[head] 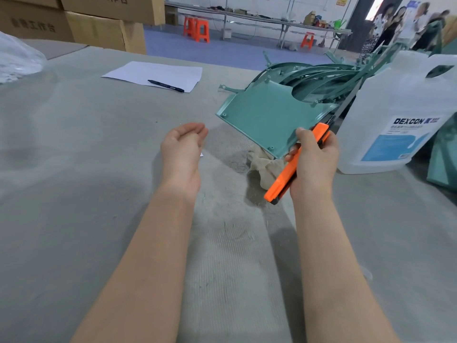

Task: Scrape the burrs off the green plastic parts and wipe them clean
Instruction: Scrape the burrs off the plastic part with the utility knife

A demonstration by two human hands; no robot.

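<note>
A flat green plastic panel [267,117] with a round cut-out is held tilted above the table. My right hand [312,162] pinches its near right corner with the thumb on top, and the same hand also grips an orange utility knife [286,174] whose blade points up along the panel's right edge. My left hand [183,149] hovers left of the panel, palm up, fingers loosely curled and holding nothing. A beige rag [265,167] lies crumpled on the table under the panel. More green parts [321,73] are heaped behind it.
A large white DEXCON jug [400,115] stands at the right, with another green part [445,157] beyond it. A paper sheet [158,74] with a black pen [166,85] lies at the back of the grey felt table [74,144]. Cardboard boxes [99,23] stand far left; people stand far right.
</note>
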